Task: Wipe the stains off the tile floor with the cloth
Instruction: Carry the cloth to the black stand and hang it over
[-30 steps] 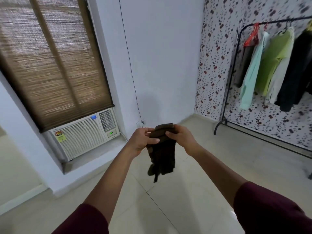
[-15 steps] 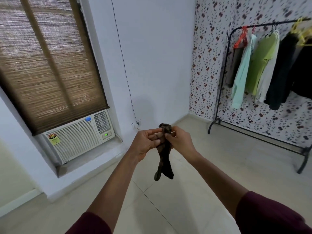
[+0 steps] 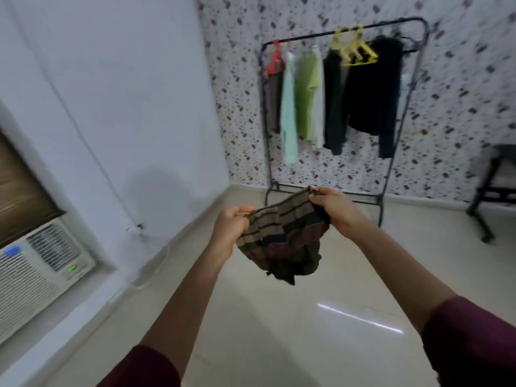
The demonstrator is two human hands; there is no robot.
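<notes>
1. Cloth: striped in brown, dark and reddish bands. Held up in the air between both hands, well above the floor, its top edge stretched from one hand to the other. The lower part hangs bunched and dark.
2. Left hand: fingers curled, pinching the left upper corner of the cloth. The bare forearm runs back to a maroon sleeve.
3. Right hand: fingers curled round the right upper corner of the cloth, held a little higher than the left hand. Its forearm also ends in a maroon sleeve.
4. Tile floor: pale cream, glossy, with a bright streak of reflected light to the right of the cloth. No stains can be made out; the picture is blurred.
5. Clothes rack: black metal frame standing on the floor at the far edge, against a speckled wall. It carries a pale mint garment, a green one, a white one and several black ones, on red and yellow hangers.
6. Air conditioner: white window unit at the floor's left edge, with a green lit display, under a brown blind.
7. Plain white wall: a thin cable runs down it to a socket near the floor.
8. Dark stand: at the far right edge of the floor, only partly in view.
</notes>
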